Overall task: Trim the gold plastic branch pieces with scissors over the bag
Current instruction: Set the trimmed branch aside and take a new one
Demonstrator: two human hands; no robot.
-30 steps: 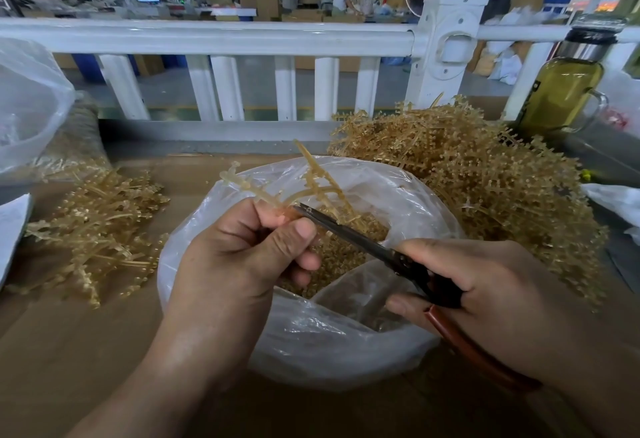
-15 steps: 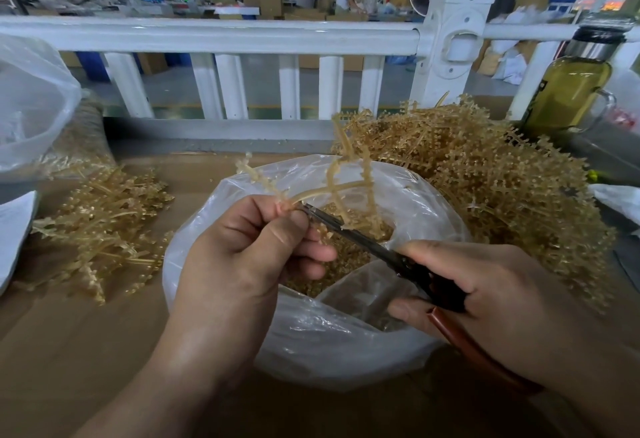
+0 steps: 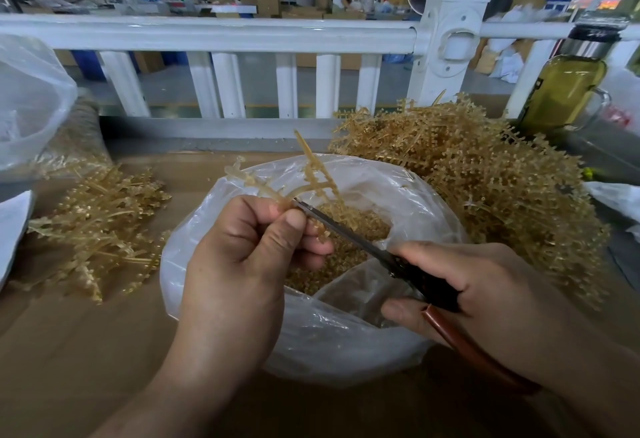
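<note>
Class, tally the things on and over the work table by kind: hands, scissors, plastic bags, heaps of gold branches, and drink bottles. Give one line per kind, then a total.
Hands: 2, left hand and right hand
Scissors: 1
Plastic bags: 2, middle bag and left-edge bag
Branch heaps: 2, left heap and right heap
Bottle: 1
Total: 8

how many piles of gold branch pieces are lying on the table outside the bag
2: a small pile left of the bag, and a big pile to its right, by the bottle. More may be hidden in the far-left bags.

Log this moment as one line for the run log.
left hand: holds gold branch piece | right hand: scissors, tips at stem | over: clear plastic bag | phase: trimming
</note>
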